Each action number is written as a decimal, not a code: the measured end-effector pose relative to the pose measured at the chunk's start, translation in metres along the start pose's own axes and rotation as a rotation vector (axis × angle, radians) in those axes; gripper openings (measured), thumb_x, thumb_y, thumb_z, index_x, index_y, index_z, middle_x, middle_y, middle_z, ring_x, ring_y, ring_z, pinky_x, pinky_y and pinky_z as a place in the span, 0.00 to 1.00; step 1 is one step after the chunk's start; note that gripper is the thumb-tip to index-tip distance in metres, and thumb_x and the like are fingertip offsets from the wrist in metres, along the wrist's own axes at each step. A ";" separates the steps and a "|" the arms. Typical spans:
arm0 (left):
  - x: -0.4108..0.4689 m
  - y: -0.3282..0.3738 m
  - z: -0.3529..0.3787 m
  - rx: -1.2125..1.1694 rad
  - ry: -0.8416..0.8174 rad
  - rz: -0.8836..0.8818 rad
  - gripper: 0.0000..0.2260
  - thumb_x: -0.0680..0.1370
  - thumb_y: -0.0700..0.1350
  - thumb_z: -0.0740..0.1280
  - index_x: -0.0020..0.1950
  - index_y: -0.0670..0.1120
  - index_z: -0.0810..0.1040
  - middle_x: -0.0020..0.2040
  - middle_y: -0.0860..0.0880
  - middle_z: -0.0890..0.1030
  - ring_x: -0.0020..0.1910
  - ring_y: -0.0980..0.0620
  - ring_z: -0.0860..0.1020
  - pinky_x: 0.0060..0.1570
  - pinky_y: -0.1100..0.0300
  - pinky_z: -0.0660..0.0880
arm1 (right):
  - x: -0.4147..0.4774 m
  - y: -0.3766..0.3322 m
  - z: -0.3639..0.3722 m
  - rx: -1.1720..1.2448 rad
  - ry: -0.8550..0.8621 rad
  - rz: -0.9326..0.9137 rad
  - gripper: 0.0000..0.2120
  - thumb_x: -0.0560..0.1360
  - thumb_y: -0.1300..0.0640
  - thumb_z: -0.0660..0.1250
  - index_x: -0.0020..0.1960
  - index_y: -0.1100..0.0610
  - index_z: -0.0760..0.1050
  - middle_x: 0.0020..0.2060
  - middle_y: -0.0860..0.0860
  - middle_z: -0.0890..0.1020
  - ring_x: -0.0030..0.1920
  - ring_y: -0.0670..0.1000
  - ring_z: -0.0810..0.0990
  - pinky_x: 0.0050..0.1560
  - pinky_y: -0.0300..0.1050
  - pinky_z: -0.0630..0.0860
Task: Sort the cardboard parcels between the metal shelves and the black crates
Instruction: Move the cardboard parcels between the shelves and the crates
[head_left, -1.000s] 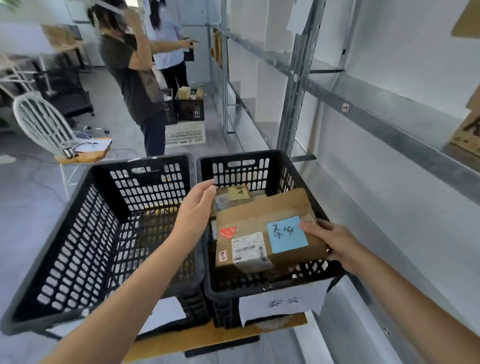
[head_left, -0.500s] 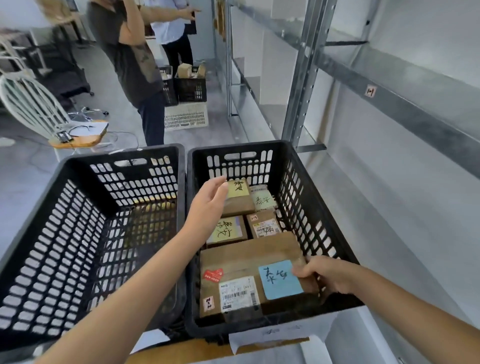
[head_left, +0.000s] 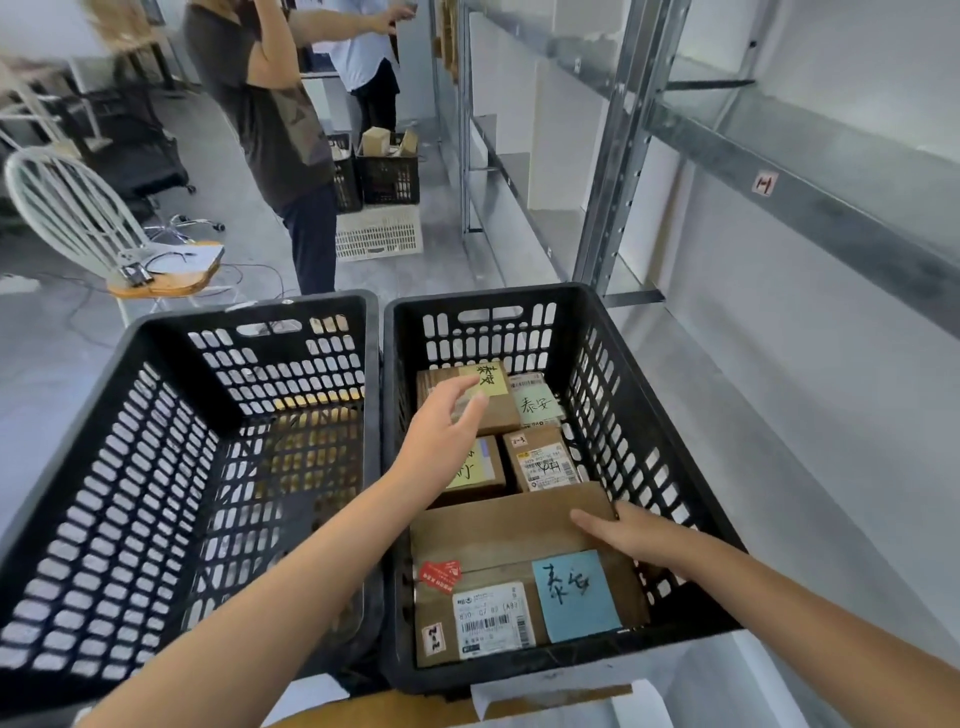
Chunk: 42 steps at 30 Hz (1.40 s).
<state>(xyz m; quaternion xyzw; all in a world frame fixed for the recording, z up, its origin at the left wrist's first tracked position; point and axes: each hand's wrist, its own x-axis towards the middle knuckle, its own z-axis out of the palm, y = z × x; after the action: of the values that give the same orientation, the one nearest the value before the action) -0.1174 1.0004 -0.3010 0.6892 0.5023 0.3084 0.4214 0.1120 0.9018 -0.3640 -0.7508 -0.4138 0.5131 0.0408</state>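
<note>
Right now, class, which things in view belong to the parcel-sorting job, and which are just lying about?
Job: parcel with the blue note, under the right hand; small labelled parcels, near the left hand; right black crate; left black crate; metal shelves.
Lying about: white chair; white crate; bystander in the dark T-shirt.

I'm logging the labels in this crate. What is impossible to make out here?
Head view only:
Yellow note on the small brown cardboard parcel: partly covered by the left hand.
White barcode label on the large brown cardboard parcel: print too small.
White paper sign on the right black plastic crate: cut off by the bottom edge.
Right hand's grip: fingers hidden behind it.
</note>
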 end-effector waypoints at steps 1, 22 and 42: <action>0.000 0.000 0.001 0.023 -0.011 0.004 0.19 0.83 0.52 0.59 0.74 0.50 0.69 0.71 0.53 0.73 0.70 0.56 0.69 0.72 0.54 0.66 | 0.001 -0.002 0.000 -0.002 0.066 -0.009 0.37 0.76 0.32 0.60 0.75 0.56 0.63 0.66 0.53 0.77 0.62 0.52 0.78 0.65 0.50 0.74; -0.023 0.056 0.003 0.365 -0.221 0.419 0.25 0.83 0.51 0.60 0.78 0.48 0.60 0.78 0.51 0.62 0.76 0.55 0.58 0.72 0.62 0.53 | -0.125 -0.043 -0.022 -0.325 0.876 -0.478 0.21 0.82 0.47 0.61 0.72 0.52 0.66 0.65 0.49 0.73 0.64 0.51 0.72 0.59 0.44 0.70; -0.189 0.145 0.009 0.185 -0.435 0.998 0.24 0.82 0.49 0.62 0.77 0.44 0.63 0.78 0.49 0.63 0.77 0.53 0.58 0.75 0.60 0.54 | -0.362 0.023 0.101 -0.267 1.265 0.025 0.29 0.83 0.44 0.56 0.80 0.48 0.50 0.81 0.48 0.52 0.80 0.52 0.49 0.76 0.46 0.50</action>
<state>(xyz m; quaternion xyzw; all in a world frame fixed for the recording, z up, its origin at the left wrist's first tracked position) -0.1050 0.7978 -0.1765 0.9256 0.0410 0.2758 0.2560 -0.0028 0.6097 -0.1557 -0.9116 -0.3614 -0.0838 0.1770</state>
